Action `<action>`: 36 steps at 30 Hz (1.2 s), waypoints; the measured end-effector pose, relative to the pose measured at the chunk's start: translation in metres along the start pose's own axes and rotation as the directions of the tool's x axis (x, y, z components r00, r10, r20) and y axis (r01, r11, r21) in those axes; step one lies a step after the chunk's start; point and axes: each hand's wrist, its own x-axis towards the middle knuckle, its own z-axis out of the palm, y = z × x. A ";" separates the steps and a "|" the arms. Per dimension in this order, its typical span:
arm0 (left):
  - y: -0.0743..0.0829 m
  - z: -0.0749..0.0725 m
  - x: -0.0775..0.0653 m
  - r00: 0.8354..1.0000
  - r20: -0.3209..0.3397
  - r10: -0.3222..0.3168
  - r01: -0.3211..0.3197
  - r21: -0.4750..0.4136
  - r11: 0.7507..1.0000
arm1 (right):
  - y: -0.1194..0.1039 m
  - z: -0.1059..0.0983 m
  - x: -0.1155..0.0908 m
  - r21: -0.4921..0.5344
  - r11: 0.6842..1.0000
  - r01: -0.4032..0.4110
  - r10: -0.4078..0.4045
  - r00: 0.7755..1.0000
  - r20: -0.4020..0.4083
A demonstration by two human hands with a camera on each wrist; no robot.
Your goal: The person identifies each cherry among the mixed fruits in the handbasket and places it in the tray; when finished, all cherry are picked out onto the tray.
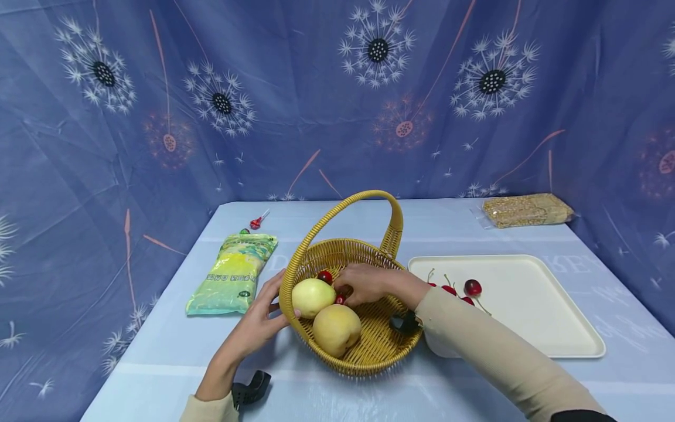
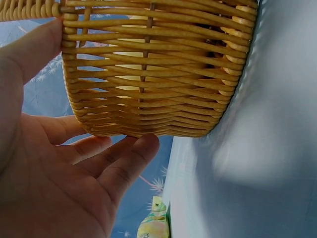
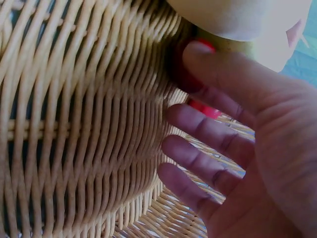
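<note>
Wicker basket (image 1: 369,346), yellow, hooped handle, standing on a pale blue tablecloth (image 1: 174,351) near the front edge. Left hand (image 1: 262,319): fingers straight, spread against the basket's outer wall, thumb up at the rim; the left wrist view shows nothing clasped. Right hand (image 1: 366,283): reaches inside the basket, fingers loosely extended, fingertips (image 3: 198,52) touching a red cherry (image 3: 203,106) lying between the two pale yellow fruits; whether it is pinched cannot be told, most of the cherry being hidden by the fingers. Contents: front yellow fruit (image 1: 336,329), rear yellow fruit (image 1: 313,296), second cherry (image 1: 325,276) behind them. Right of basket: cream tray (image 1: 548,316), loose cherries (image 1: 472,287) at its left end, partly hidden by the sleeve. Left: green packet (image 1: 232,274). Far right corner: clear bag of grain (image 1: 527,210). Far left: small red item (image 1: 256,222), too small to identify.
</note>
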 end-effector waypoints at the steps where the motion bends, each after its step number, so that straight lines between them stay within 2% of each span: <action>1: 0.000 0.000 0.000 1.000 0.000 0.000 0.000 -0.001 1.000 | 0.000 -0.001 -0.001 0.001 1.000 -0.009 0.009 1.000 -0.007; 9: 0.002 0.000 0.000 1.000 0.004 -0.007 0.007 -0.010 1.000 | 0.000 -0.012 -0.007 0.011 0.995 -0.100 0.100 0.994 -0.037; 15: 0.002 0.000 0.000 1.000 0.002 -0.017 0.017 -0.003 1.000 | -0.005 -0.029 -0.021 0.065 0.994 -0.085 0.091 0.991 -0.101; 19: 0.003 -0.001 0.000 1.000 0.004 -0.014 0.014 -0.002 1.000 | -0.008 -0.040 -0.034 0.063 0.997 -0.048 0.059 0.983 -0.173; 27: 0.003 -0.001 0.000 1.000 0.008 -0.002 0.002 -0.007 1.000 | -0.009 -0.056 -0.074 0.039 0.999 0.007 0.007 0.932 -0.362; 32: 0.002 -0.001 0.000 1.000 0.011 0.005 -0.005 -0.015 1.000 | -0.004 -0.063 -0.106 0.079 0.996 -0.044 0.073 0.905 -0.419; 36: 0.003 -0.001 -0.001 1.000 0.011 0.010 -0.010 -0.018 1.000 | 0.004 -0.062 -0.136 0.091 0.989 -0.114 0.143 0.871 -0.470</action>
